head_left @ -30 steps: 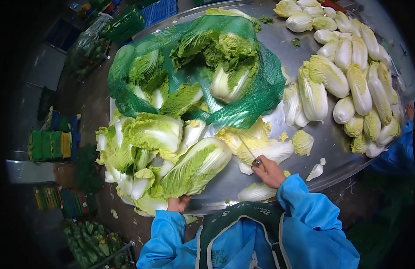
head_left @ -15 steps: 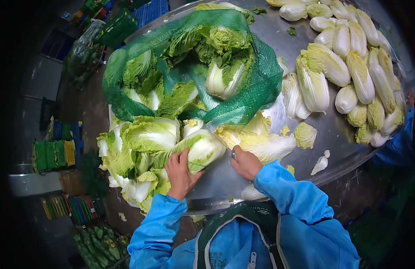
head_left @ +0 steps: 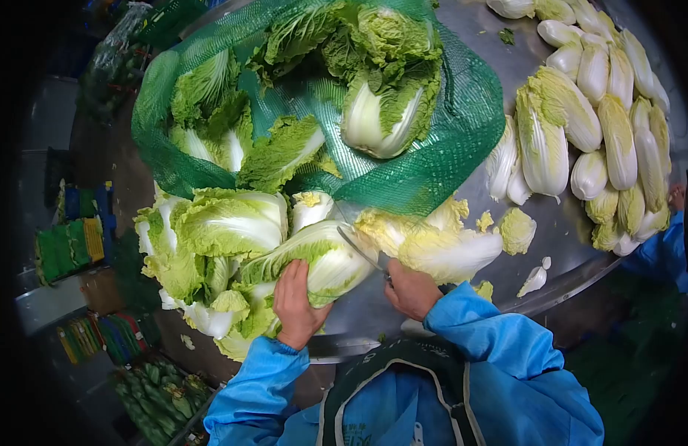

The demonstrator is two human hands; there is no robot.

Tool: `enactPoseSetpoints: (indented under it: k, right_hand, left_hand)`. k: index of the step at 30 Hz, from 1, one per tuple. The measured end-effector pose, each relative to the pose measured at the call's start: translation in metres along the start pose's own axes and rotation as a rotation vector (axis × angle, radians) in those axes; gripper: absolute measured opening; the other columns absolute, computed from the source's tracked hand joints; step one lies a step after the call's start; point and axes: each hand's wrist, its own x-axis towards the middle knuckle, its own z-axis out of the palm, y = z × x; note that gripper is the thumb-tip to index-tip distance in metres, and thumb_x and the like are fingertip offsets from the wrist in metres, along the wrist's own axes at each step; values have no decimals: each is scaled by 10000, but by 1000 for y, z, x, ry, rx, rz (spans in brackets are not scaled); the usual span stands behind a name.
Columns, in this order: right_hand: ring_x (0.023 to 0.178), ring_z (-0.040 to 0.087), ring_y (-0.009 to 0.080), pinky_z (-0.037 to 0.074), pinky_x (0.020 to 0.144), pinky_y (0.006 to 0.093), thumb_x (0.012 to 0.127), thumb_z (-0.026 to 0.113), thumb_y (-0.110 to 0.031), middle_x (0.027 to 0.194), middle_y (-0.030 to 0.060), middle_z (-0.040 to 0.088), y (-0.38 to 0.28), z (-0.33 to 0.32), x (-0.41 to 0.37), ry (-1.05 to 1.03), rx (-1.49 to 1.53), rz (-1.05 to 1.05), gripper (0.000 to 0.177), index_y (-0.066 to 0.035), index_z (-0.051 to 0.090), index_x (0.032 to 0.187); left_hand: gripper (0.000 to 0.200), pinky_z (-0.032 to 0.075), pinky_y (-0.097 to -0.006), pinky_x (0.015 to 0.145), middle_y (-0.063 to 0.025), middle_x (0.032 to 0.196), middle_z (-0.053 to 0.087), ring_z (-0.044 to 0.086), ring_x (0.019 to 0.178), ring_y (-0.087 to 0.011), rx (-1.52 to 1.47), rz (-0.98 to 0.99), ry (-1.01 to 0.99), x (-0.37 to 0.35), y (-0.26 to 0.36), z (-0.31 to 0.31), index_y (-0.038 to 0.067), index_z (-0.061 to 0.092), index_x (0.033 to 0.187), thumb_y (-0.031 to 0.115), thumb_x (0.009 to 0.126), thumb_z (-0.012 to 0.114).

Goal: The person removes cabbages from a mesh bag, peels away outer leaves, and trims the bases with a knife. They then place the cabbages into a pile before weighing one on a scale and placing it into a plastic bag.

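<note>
One big steel counter [head_left: 563,230] fills my view, and across its far side sprawls a green mesh sack [head_left: 448,149], open, with untrimmed cabbages spilling out of it. Off to the right there's a pile of trimmed cabbages [head_left: 619,141], pale and tight, packed side by side. Nearer me on the left, a heap of loose outer leaves [head_left: 210,230] hangs over the counter's edge.

Now the one I'm on: a napa cabbage [head_left: 329,260] lying on its side at the near rim, between that leaf heap and some yellowish leaves [head_left: 441,249]. My left hand [head_left: 296,305] is wrapped over its near side, fingers curled up onto the green, pinning it down. My right hand [head_left: 411,290] is closed in a fist round a knife [head_left: 359,251], just beside the cabbage's pale end, with the blade angling up and left across that end. Smallest of all, a white stalk scrap [head_left: 536,278] sits alone on bare steel to the right.
</note>
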Motion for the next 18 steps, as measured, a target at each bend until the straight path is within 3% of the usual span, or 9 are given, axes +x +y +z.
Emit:
enactPoseSetpoints:
  k: [3, 5, 9, 11, 12, 18]
  right_hand:
    - [720, 563, 443, 427, 632, 510, 830, 518, -151, 753, 259, 568, 3, -2, 16, -36, -47, 28, 204, -14, 399, 924]
    - [732, 573, 443, 436, 651, 503, 818, 527, -148, 792, 263, 584, 8, 0, 35, -173, -183, 206, 223, -6, 401, 934]
    - [745, 583, 439, 444, 674, 500, 802, 536, -152, 830, 271, 595, 11, 11, 57, -161, -269, 226, 257, 9, 407, 956]
    - [762, 587, 440, 439, 706, 512, 795, 528, -177, 808, 266, 598, 29, 0, 52, -223, -20, 129, 312, 18, 404, 1004]
    - [755, 582, 441, 442, 684, 496, 793, 540, -173, 817, 268, 595, 38, 3, 40, -147, 9, 60, 326, 18, 407, 1020]
    - [701, 558, 455, 430, 621, 505, 807, 528, -156, 722, 261, 565, -30, 3, -16, -31, 61, 56, 244, -9, 408, 960]
  left_hand:
    - [787, 401, -448, 898, -222, 1165, 519, 511, 1050, -401, -3, 31, 20, 5, -8, 5, -6, 466, 1209, 178, 518, 797]
    - [779, 405, -451, 893, -222, 1159, 523, 516, 1042, -403, -9, 41, 23, 0, -13, 7, -6, 469, 1202, 187, 522, 797]
    - [768, 426, -450, 882, -224, 1154, 529, 530, 1032, -404, -103, 85, 113, -13, -31, 9, -3, 475, 1189, 196, 524, 804]
    - [772, 433, -448, 885, -225, 1157, 531, 534, 1034, -404, -162, 82, 178, -16, -39, 13, 1, 476, 1189, 202, 522, 808]
    - [782, 433, -443, 894, -225, 1164, 530, 533, 1044, -402, -213, 84, 211, -22, -45, 14, 5, 475, 1195, 206, 518, 811]
    - [836, 431, -424, 913, -221, 1194, 520, 530, 1067, -391, -212, 113, 195, -25, -44, 10, 14, 449, 1231, 214, 517, 834]
